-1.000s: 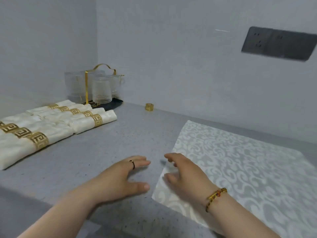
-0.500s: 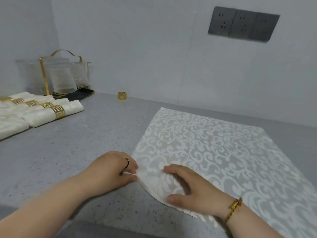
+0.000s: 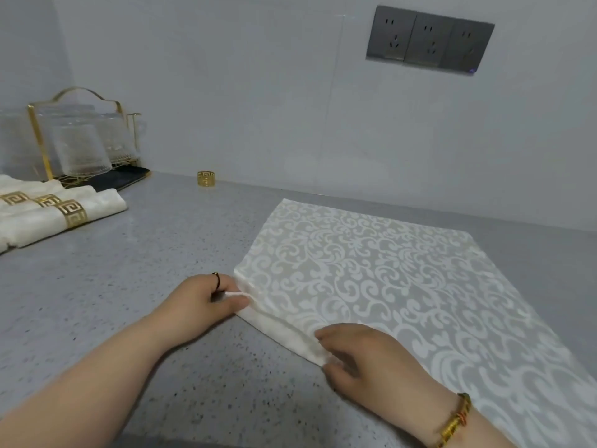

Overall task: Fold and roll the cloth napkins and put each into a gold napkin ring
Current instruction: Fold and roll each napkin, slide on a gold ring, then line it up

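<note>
Fingers [image 3: 336, 334] of left hand [image 3: 200, 299] and right hand [image 3: 365, 360] curled round rolled edge of napkin [image 3: 387, 279].

Home kitchen: speckled countertop [image 3: 135, 286], wall sockets [image 3: 429, 40], glasses in gold rack [image 3: 76, 140].

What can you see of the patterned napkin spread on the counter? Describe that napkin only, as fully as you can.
The napkin is a cream-white cloth with a woven scroll pattern and a slight sheen. It lies flat on the grey speckled counter, set at an angle to the wall. Its near edge is turned over into a narrow band showing a plainer cream underside. The left hand pinches one end of that band and the right hand pinches the other.
</note>
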